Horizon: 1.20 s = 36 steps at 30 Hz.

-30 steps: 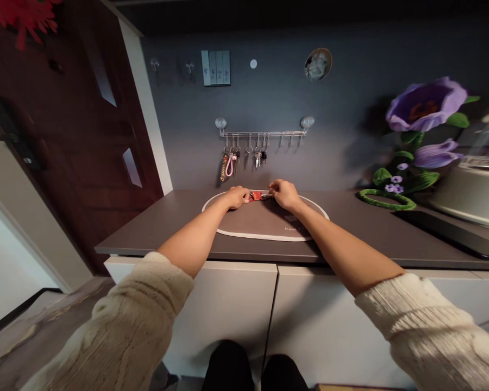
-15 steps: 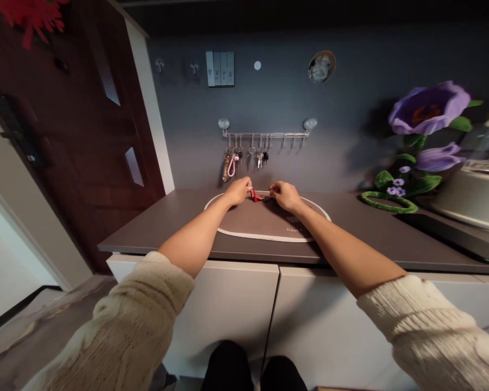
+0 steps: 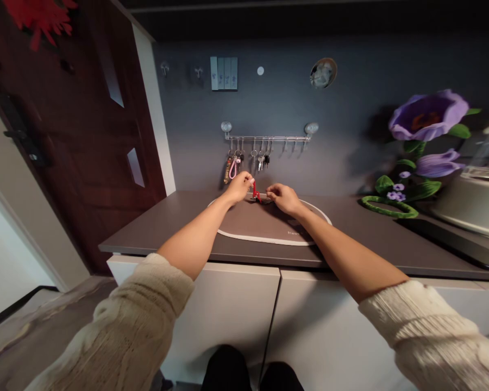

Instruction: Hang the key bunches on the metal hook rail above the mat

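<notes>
"Left side of the frame?"
"One dark wood door (image 3: 77,146), narrow glass slits, black handle."
"Centre wall?"
"One metal hook rail (image 3: 268,138), carrying keys (image 3: 261,161) and a pink loop strap (image 3: 232,169)."
"Right side?"
"One large purple artificial flower (image 3: 427,115), one green ring (image 3: 389,207) on the bench (image 3: 158,228), one silver appliance (image 3: 472,203)."

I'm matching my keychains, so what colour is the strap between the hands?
Red: the strap shows best in the head view.
</notes>
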Motion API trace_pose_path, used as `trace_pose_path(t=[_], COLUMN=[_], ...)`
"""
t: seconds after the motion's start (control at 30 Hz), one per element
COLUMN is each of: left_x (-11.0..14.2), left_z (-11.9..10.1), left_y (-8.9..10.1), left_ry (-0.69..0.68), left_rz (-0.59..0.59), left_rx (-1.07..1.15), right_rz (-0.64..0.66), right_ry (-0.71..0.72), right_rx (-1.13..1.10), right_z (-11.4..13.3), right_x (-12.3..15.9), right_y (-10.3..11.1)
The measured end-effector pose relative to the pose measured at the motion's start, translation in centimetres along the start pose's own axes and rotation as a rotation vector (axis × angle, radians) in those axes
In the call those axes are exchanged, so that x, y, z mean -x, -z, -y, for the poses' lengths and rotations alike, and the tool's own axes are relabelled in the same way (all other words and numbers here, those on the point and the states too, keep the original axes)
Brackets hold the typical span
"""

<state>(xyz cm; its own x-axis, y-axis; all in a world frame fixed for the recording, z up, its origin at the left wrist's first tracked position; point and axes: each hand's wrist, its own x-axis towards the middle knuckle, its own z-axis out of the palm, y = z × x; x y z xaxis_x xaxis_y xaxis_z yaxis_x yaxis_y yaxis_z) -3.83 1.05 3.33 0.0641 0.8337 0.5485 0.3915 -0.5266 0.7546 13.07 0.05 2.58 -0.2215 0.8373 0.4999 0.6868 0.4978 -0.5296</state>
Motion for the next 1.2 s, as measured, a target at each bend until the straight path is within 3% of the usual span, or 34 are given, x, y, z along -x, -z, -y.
trace_pose_path(t=[0.23,0.47,0.73,1.2], left_x=[-0.1,-0.1,0.0,0.1], left_z=[-0.4,-1.1,-1.4,-0.9], left_y=[0.1,0.3,0.2,0.0], left_ry=[-0.089,-0.200,-0.237,-0.164], left_rz=[0.038,0.023,0.054,-0.038], left_rx=[0.126,0.049,0.037,0.026], right_rz=[0.059,0.178,0.197,0.107], right_ry=[0.051,0.011,0.034,-0.004], right_rx=[-0.407,-0.784,-0.858,-0.811], right_z=[0.3,0.9,0.9,0.2], right_x=[0.0,0.2,0.2,-0.2], right_y=[-0.5,-0.9,-1.1,-1.1])
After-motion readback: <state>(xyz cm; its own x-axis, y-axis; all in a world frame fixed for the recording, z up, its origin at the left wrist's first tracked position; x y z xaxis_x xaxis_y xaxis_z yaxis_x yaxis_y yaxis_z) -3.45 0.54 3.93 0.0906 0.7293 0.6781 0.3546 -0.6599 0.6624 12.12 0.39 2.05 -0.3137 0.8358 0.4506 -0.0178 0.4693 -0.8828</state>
